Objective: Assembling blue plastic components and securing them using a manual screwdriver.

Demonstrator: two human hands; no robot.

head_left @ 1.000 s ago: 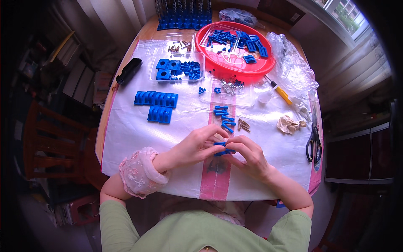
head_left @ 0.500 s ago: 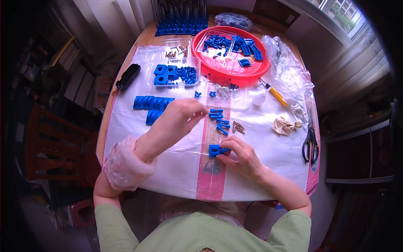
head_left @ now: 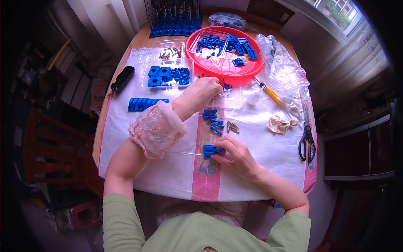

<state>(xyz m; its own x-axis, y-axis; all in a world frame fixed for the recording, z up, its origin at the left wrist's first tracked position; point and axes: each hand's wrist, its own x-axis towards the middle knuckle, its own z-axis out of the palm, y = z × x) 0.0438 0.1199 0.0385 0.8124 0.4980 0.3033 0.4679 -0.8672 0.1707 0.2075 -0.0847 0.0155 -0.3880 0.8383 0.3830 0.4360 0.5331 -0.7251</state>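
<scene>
My right hand (head_left: pixel 239 158) is closed on a blue plastic block (head_left: pixel 208 151), holding it against the cloth near the table's front. My left hand (head_left: pixel 200 93) reaches forward over a shallow clear tray (head_left: pixel 236 103) of small white rings and dark bits. Its fingers are curled together at the tray's left part; what they pinch, if anything, is hidden. Between the hands lie several slim blue plastic pieces (head_left: pixel 216 125), with several brass-coloured pins (head_left: pixel 233 127) beside them. A row of blue curved blocks (head_left: pixel 142 104) sits left of my left forearm, partly covered by its frilly sleeve cuff.
A red round tray (head_left: pixel 197 69) holds blue parts at the back. Left of it stand a clear box (head_left: pixel 171 87) of blue pieces and a clear container with pins. A yellow-handled screwdriver (head_left: pixel 273 95), crumpled paper (head_left: pixel 280 124), black scissors (head_left: pixel 307 145) and plastic bags (head_left: pixel 285 71) line the right.
My left hand has moved forward and right, from beside the slim blue pieces to the shallow clear tray. My right hand keeps its hold on the blue block. The view has shifted slightly.
</scene>
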